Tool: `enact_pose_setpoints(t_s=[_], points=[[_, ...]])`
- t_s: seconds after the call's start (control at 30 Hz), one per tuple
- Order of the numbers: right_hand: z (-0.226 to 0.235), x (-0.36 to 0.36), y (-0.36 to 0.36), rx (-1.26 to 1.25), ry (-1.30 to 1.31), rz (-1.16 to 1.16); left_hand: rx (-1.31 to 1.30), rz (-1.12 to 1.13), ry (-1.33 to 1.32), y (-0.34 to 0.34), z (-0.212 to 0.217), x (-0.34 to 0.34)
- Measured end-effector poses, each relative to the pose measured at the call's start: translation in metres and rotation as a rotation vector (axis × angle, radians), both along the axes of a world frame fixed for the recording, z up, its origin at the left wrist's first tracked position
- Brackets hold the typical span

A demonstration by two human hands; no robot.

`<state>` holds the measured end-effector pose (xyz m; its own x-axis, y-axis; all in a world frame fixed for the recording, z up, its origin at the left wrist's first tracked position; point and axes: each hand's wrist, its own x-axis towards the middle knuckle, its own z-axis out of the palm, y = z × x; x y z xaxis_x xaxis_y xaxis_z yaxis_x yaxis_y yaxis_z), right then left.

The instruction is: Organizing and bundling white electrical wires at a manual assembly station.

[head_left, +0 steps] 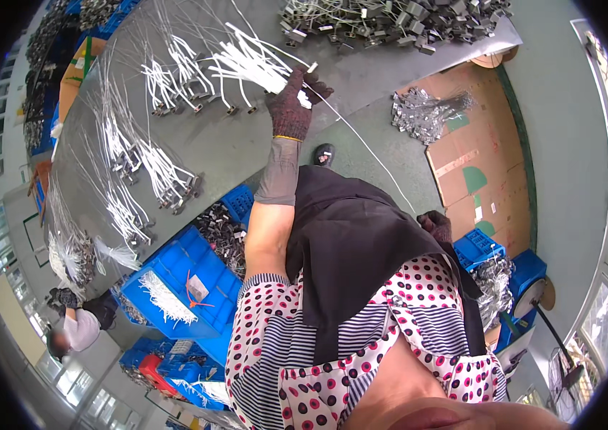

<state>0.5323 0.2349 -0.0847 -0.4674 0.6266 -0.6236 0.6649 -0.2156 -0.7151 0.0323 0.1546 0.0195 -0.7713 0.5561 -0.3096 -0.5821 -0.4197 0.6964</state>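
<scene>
My left hand [293,107], in a dark knitted glove with a yellow cuff edge, is closed round a bundle of white-sleeved wires [250,63] over the grey tabletop [247,136]. The sleeves fan out up and to the left, away from my fingers. One long thin white wire [365,143] stretches from this hand down to my right hand [436,225], low by my right side. That hand wears a dark glove too. Its fingers are curled at the wire's end, partly hidden beside my black apron [361,236].
More white-sleeved wire bundles [168,172] with small dark ends lie along the table's left. A heap of grey connector parts [404,21] covers the far end. Blue crates [175,287] stand left; cardboard [483,158] with a wire pile [426,115] lies right. Another person [85,330] works far left.
</scene>
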Motion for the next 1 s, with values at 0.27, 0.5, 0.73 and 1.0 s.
enact_pose_setpoints(t_s=[0.27, 0.5, 0.73, 1.0], points=[[0.052, -0.132, 0.023, -0.054, 0.048, -0.014, -0.207, -0.141, 0.081, -0.019, -0.001, 0.016], [0.115, -0.330, 0.025, -0.066, 0.398, 0.084, -0.248, -0.279, 0.173, -0.011, -0.012, 0.049], [0.111, -0.388, 0.013, -0.087, 0.485, -0.030, -0.387, -0.261, 0.216, -0.024, 0.013, 0.030], [0.127, -0.443, 0.010, -0.240, 0.364, 0.070, -0.407, -0.138, 0.234, -0.025, 0.021, -0.008]])
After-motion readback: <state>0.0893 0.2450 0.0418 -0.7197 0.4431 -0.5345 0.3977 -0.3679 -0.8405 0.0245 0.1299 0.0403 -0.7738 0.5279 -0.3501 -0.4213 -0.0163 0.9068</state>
